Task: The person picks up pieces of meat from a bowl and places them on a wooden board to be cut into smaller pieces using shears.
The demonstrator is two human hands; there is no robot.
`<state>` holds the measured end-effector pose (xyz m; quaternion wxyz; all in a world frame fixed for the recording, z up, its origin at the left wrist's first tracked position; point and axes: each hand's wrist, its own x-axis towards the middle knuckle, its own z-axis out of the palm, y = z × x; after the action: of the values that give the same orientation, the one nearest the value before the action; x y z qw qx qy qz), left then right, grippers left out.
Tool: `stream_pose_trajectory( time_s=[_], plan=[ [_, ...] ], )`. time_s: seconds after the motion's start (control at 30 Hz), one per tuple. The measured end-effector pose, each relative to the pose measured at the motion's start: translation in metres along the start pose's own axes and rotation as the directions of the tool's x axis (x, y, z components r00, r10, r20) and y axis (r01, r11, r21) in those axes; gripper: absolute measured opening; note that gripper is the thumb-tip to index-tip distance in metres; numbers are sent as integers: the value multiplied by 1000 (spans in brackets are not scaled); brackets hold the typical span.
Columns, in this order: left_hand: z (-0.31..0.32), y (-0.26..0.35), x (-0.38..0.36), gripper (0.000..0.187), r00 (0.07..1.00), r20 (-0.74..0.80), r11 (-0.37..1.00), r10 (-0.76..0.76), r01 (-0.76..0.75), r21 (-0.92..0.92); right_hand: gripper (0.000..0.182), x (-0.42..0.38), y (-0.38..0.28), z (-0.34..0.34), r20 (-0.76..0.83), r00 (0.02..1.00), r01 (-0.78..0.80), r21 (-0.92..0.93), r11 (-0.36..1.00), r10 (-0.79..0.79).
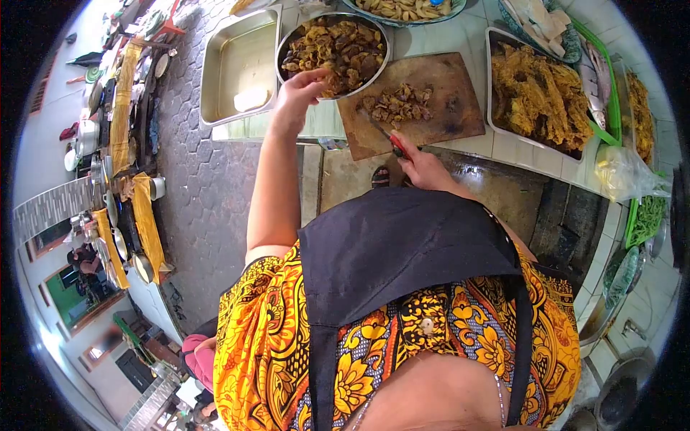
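Note:
My right hand (424,171) is closed round the red handle of a knife (379,128). Its blade points toward a heap of chopped brown meat (402,103) on a worn wooden cutting board (449,79). Over the near left rim of a round metal bowl (389,54) is my left hand (303,90), its fingers bent together at dark cooked meat pieces (334,50). What those fingers pinch, if anything, I cannot make out.
A rectangular metal tray (223,65) with a white piece stands left of the bowl. To the right are a tray of fried yellow-brown food (539,93), a fish (595,79) and a plastic bag (622,172). A plate of pale food (406,8) sits behind.

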<state>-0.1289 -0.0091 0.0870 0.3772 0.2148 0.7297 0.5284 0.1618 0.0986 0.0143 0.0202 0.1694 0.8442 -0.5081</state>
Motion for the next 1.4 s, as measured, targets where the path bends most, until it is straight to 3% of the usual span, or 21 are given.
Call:
stream_pose_trajectory(
  time_s=[0.2, 0.33, 0.4, 0.47, 0.5, 0.53, 0.6, 0.73, 0.77, 0.83, 0.97, 1.03, 1.07, 1.13, 1.17, 1.23, 1.3, 1.4],
  plan=[
    [49, -17, -53, 38, 993, -62, 994, 100, -103, -44, 69, -3, 1, 3, -92, 996, -4, 35, 999, 8],
    [75, -32, -56, 41, 981, -23, 975, 194, -195, -104, 68, -8, 2, 2, -156, 987, 46, 63, 997, -36],
    [84, -47, -53, 40, 984, -7, 971, 180, -179, -158, 68, -10, 1, 2, -208, 978, -22, 66, 998, 36],
    [91, -66, -49, 34, 992, -80, 995, 99, -96, 38, 68, -12, 4, 0, -202, 979, -7, 35, 999, 14],
    [94, -65, -54, 32, 996, -85, 1000, 8, -9, -15, 68, -12, 4, 0, -200, 980, 7, 6, 1000, -6],
    [95, -62, -59, 32, 996, -84, 1000, 8, -10, -14, 68, -13, 4, 0, -201, 980, 7, 6, 1000, -6],
    [97, -57, -67, 31, 981, -153, 993, -117, 120, 7, 71, -15, 4, -1, -76, 997, -28, -74, 997, 23],
    [92, -53, -73, 26, 978, -189, 961, -86, 131, 243, 75, -16, -4, -1, 36, 996, -75, -113, 991, 79],
    [91, -58, -72, 26, 978, -191, 961, -86, 132, 243, 76, -16, -6, -1, 47, 997, -50, -141, 989, 57],
    [90, -70, -70, 24, 971, -173, 983, -164, 175, 50, 77, -16, -9, -3, 58, 998, -28, -168, 985, 38],
    [85, -79, -74, 21, 971, -142, 981, -190, 194, 18, 76, -13, -9, -1, 90, 994, -36, -280, 959, 63],
    [82, -83, -76, 21, 981, -148, 950, -125, 161, 268, 75, -10, -6, 3, 102, 992, -41, -318, 947, 77],
    [81, -88, -75, 21, 980, -153, 951, -125, 163, 264, 75, -7, -4, 5, 112, 988, -59, -336, 940, 102],
    [80, -95, -72, 18, 981, -186, 870, 45, 53, 490, 75, -1, -10, 5, 126, 984, -73, -356, 932, 125],
    [81, -99, -73, 18, 981, -189, 872, 42, 56, 487, 75, -1, -13, 3, 130, 975, -113, -395, 912, 178],
    [84, -92, -76, 17, 950, -209, 814, 232, -72, 576, 76, -1, -15, 0, 132, 964, -150, -438, 886, 229],
    [87, -92, -75, 17, 951, -222, 814, 216, -49, 579, 77, -3, -14, 0, 102, 987, -81, -359, 930, 125],
    [91, -87, -75, 14, 948, -214, 779, 235, -52, 625, 78, -2, -18, 2, 129, 987, -45, -347, 937, 95]
  ],
)
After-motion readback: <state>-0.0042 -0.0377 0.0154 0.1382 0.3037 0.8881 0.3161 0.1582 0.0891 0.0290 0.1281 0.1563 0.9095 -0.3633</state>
